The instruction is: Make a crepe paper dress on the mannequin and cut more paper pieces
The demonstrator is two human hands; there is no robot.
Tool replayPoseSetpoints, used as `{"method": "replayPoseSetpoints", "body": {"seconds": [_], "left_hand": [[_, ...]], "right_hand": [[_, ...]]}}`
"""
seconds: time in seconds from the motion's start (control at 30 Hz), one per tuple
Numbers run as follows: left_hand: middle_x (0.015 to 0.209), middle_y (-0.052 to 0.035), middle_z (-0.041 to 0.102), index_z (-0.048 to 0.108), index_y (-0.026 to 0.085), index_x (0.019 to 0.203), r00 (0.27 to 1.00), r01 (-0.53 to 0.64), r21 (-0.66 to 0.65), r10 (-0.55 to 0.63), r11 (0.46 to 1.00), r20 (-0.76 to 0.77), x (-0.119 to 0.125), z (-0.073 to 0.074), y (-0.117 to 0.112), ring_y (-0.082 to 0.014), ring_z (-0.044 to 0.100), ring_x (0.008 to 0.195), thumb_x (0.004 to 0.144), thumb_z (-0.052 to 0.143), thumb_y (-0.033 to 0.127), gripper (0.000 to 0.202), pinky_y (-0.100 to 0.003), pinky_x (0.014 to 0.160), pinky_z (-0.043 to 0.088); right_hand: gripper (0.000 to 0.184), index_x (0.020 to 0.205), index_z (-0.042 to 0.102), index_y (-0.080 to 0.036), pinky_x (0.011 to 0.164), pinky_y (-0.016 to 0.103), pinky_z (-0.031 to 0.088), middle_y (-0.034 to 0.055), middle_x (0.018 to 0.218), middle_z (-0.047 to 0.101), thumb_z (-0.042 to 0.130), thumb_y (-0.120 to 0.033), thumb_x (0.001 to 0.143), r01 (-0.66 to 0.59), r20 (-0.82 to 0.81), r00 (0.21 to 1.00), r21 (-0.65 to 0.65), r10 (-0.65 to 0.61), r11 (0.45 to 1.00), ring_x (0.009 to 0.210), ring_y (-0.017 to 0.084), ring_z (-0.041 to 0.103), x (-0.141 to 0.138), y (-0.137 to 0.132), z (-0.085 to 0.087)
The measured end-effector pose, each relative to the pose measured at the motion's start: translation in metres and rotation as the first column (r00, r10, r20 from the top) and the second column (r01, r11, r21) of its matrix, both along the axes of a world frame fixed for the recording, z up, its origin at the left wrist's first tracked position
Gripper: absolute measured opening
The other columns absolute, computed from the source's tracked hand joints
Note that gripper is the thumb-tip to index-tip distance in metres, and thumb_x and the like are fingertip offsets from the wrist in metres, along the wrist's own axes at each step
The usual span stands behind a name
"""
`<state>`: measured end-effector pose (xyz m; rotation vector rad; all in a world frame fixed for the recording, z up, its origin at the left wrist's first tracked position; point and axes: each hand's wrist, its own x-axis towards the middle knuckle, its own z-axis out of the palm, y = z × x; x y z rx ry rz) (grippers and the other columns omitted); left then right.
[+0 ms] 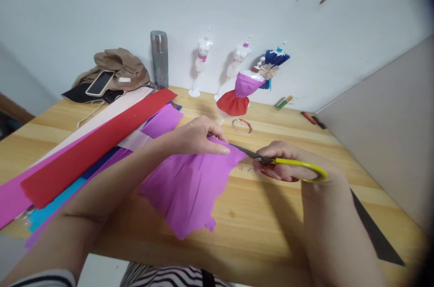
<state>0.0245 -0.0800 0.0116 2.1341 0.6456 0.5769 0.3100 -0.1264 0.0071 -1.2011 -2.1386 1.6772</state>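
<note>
Left hand point(196, 136) pinched the purple sheet point(193, 183) by its upper edge over the table point(251, 237); lower-edge contact unclear. Right hand point(283, 149) curled around scissors point(259, 159), blades at the sheet's corner.

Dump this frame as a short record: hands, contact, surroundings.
left_hand: left hand pinches the top of the purple sheet
right_hand: right hand grips the scissors, one yellow handle loop, one red
contact: blades at the sheet's upper right corner; cut depth unclear
left_side: red strip lying over other coloured strips
back_left: phone, brown cloth, upright flask
back_center: mannequin in purple top and red skirt, others behind it
surface: wooden table
</note>
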Motion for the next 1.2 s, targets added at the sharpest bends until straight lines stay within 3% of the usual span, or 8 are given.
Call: {"method": "replayPoseSetpoints", "body": {"seconds": [0.23, 0.47, 0.63, 1.0, 1.2], "left_hand": [[0.069, 0.0002, 0.068, 0.075, 0.015, 0.075, 0.997, -0.073, -0.01, 0.074, 0.997, 0.035, 0.003, 0.0, -0.002, -0.0108, 0.056, 0.067, 0.075, 0.069, 0.024, 0.011, -0.023, 0.062, 0.041], [0.065, 0.0005, 0.067, 0.077, 0.015, 0.075, 0.994, -0.092, 0.006, 0.092, 0.996, 0.053, 0.004, 0.002, -0.004, -0.0096, 0.053, 0.062, 0.075, 0.069, 0.021, 0.01, -0.022, 0.058, 0.039], [0.066, 0.0002, 0.069, 0.077, 0.015, 0.072, 0.991, -0.102, -0.01, 0.103, 0.995, 0.082, 0.006, 0.001, -0.005, -0.0094, 0.055, 0.062, 0.075, 0.07, 0.019, 0.008, -0.022, 0.06, 0.04], [0.079, -0.0033, 0.076, 0.078, 0.014, 0.082, 0.993, -0.089, 0.005, 0.088, 0.996, 0.073, 0.004, 0.002, -0.004, -0.0136, 0.064, 0.074, 0.074, 0.072, 0.019, 0.011, -0.024, 0.068, 0.048], [0.082, -0.0043, 0.077, 0.078, 0.014, 0.084, 0.993, -0.062, 0.014, 0.06, 0.998, 0.098, 0.007, -0.005, -0.004, -0.0145, 0.067, 0.076, 0.077, 0.07, 0.02, 0.012, -0.025, 0.07, 0.049]], "right_hand": [[0.025, 0.089, 0.066, -0.016, 0.037, 0.017, 0.028, -0.0045, 0.058, 0.048, 0.066, -0.034, 0.072, 0.014, 0.006, 1.0, -0.086, -0.014, 0.996, 0.043, 0.006, 0.036, 0.003, 0.001, -0.001], [0.047, 0.104, 0.065, -0.016, 0.042, 0.02, 0.031, -0.0004, 0.069, 0.054, 0.07, -0.054, 0.077, -0.098, -0.14, 0.986, -0.076, 0.087, 0.992, 0.051, 0.008, 0.039, 0.005, 0.004, -0.007], [0.052, 0.108, 0.065, -0.017, 0.046, 0.022, 0.035, 0.0007, 0.073, 0.056, 0.066, -0.061, 0.081, -0.135, -0.143, 0.981, -0.033, 0.129, 0.99, 0.055, 0.009, 0.041, 0.001, 0.007, -0.01], [0.04, 0.104, 0.065, -0.014, 0.042, 0.023, 0.038, 0.0005, 0.07, 0.058, 0.068, -0.049, 0.082, -0.144, -0.199, 0.971, -0.054, 0.131, 0.988, 0.051, 0.009, 0.043, 0.003, 0.008, -0.013], [0.045, 0.101, 0.064, -0.014, 0.042, 0.022, 0.037, -0.0003, 0.069, 0.056, 0.068, -0.054, 0.081, -0.128, -0.176, 0.978, -0.062, 0.116, 0.99, 0.05, 0.009, 0.042, -0.004, 0.008, -0.011]]}}
